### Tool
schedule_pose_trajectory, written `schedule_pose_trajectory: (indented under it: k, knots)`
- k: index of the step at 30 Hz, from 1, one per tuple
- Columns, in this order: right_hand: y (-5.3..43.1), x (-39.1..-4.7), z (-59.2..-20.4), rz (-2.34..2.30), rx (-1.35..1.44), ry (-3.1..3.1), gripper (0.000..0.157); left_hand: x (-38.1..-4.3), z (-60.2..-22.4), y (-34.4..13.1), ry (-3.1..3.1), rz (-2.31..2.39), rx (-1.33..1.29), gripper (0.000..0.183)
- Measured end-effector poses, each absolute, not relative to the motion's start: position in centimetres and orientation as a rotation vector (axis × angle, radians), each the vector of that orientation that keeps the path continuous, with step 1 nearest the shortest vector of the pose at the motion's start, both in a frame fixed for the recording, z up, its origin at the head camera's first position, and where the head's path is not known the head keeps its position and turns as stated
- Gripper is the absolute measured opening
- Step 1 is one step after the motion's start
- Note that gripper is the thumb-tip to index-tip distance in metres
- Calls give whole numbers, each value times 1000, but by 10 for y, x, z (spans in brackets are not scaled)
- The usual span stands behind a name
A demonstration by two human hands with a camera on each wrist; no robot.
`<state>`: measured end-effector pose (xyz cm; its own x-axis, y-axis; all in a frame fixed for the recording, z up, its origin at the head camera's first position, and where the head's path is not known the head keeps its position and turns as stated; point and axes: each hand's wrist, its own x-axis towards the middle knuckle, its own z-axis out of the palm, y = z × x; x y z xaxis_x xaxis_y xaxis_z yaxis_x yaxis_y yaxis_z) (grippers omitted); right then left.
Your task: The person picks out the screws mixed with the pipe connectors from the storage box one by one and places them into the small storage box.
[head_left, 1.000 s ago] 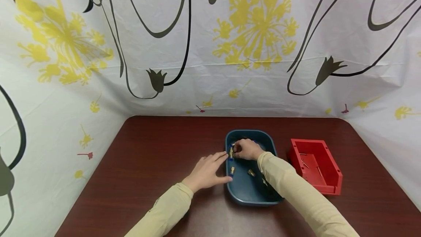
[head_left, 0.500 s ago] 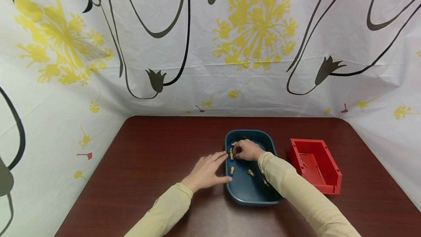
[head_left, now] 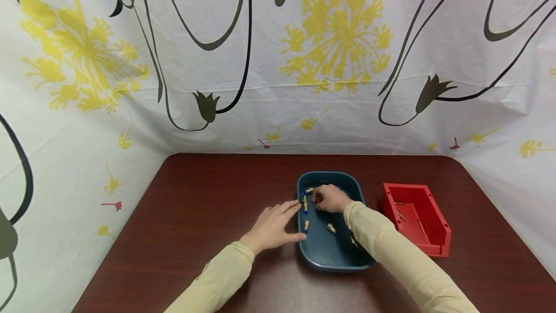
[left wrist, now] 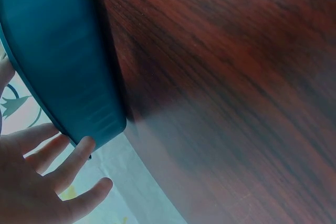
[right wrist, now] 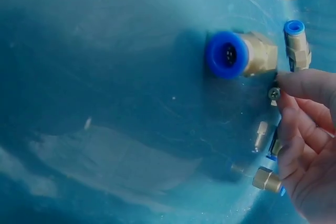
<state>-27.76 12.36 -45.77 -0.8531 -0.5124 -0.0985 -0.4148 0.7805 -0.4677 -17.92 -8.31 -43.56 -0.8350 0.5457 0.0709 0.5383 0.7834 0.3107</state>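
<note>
My left hand [head_left: 271,226] rests its spread, fairly straight fingertips against the rim of a blue tray [left wrist: 63,61]. Inside that tray is my right hand [head_left: 331,199]. Its thumb and index finger pinch a small screw [right wrist: 274,94], whose cross-slotted head shows in the right wrist view. Several brass push-in fittings with blue collars lie around it. One fitting [right wrist: 239,55] sits close beside the pinching fingers, and another fitting [right wrist: 297,45] is by the tray wall. A further fitting [head_left: 331,228] lies on the tray floor. Part of the tray's right side is hidden by the sleeve.
A red open bin [head_left: 440,240] with several small screws [head_left: 403,215] inside stands right of the tray. Both rest on a dark brown wooden table [head_left: 226,182]. A patterned white cloth [head_left: 260,62] hangs behind the table.
My right hand has shifted slightly right, away from the fittings along the tray's left wall, which now show more. My left hand stays in place at the rim.
</note>
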Motion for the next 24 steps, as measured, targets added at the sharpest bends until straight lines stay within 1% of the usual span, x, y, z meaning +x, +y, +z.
schedule_pose_trajectory:
  k: [10,19,24]
  knots:
    - [124,-275,-453,-631,-718,2696,11,-179,-436,-83,2947,499,900,75]
    - [128,-276,-458,-662,-777,2684,13,-178,-436,-82,2950,505,893,75]
    - [134,-274,-454,-689,-816,2657,11,-173,-435,-79,2948,508,882,74]
